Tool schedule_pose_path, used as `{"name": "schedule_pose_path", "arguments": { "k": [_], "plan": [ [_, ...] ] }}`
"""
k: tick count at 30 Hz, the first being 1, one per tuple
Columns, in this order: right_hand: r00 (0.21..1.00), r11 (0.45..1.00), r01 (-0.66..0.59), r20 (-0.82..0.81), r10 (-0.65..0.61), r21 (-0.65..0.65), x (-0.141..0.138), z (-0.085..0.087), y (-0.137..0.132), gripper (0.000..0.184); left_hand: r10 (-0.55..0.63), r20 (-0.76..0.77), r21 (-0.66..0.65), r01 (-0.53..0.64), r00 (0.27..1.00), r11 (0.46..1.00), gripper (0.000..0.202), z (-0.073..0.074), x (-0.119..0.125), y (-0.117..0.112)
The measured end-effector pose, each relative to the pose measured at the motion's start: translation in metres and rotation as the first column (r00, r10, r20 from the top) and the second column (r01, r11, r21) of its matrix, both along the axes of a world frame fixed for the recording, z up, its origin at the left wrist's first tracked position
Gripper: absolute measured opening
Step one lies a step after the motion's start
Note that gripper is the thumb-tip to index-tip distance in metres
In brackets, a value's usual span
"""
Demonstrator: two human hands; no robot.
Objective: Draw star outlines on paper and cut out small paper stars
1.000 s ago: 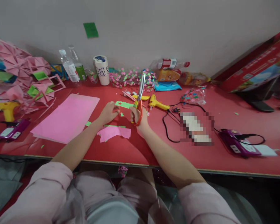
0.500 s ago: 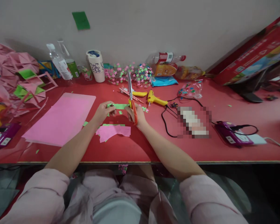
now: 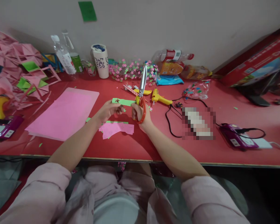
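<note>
My left hand (image 3: 109,109) pinches one end of a green paper strip (image 3: 124,102) above the red table (image 3: 121,146). My right hand (image 3: 140,114) grips red-handled scissors (image 3: 142,90), blades pointing up and away, their pivot touching the strip's right end. Pink paper scraps (image 3: 116,128) lie on the table just under both hands. A few small cut stars lie beside the scissors.
A stack of pink sheets (image 3: 65,112) lies to the left. Pink and green folded shapes (image 3: 21,71) are piled far left. Bottles (image 3: 64,59), a white cup (image 3: 100,61) and a heap of paper stars (image 3: 135,71) line the wall. A yellow glue gun (image 3: 161,97), cables and a purple device (image 3: 238,140) sit to the right.
The scissors' blades have tilted from leaning left to leaning right. The green strip has been lifted slightly, and the view has shifted a little.
</note>
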State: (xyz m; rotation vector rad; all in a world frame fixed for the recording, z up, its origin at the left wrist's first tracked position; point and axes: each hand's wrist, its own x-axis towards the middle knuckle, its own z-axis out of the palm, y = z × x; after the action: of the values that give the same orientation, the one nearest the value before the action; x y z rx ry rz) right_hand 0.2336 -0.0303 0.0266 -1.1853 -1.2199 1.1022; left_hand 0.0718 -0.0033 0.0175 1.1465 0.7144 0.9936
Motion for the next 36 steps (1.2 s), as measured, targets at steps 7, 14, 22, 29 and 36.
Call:
{"name": "schedule_pose_path", "arguments": {
  "k": [7,14,22,29,36],
  "plan": [
    [0.996,0.996,-0.090,0.018,0.090,-0.024,-0.003,0.002,-0.006,0.026,-0.001,-0.259,0.139,0.038,0.966,0.990,0.027,-0.006,0.009,-0.007],
    [0.985,0.994,-0.106,0.132,0.111,-0.040,-0.006,0.010,-0.009,0.028,0.024,-0.245,0.214,0.029,0.969,0.976,0.020,0.006,0.007,-0.010],
    [0.955,0.972,-0.207,0.194,0.226,-0.111,0.000,0.006,-0.002,0.042,0.296,-0.015,0.195,-0.287,0.955,0.938,0.016,0.003,0.001,0.002],
    [0.754,0.933,-0.331,0.554,0.352,-0.142,0.006,0.011,-0.003,0.047,0.557,0.257,0.052,-0.587,0.789,0.808,0.012,0.002,-0.012,0.022],
    [0.693,0.920,-0.365,0.619,0.370,-0.143,0.002,0.016,-0.008,0.051,0.519,0.272,0.113,-0.562,0.810,0.819,0.014,0.005,-0.013,0.020]
  ]
}}
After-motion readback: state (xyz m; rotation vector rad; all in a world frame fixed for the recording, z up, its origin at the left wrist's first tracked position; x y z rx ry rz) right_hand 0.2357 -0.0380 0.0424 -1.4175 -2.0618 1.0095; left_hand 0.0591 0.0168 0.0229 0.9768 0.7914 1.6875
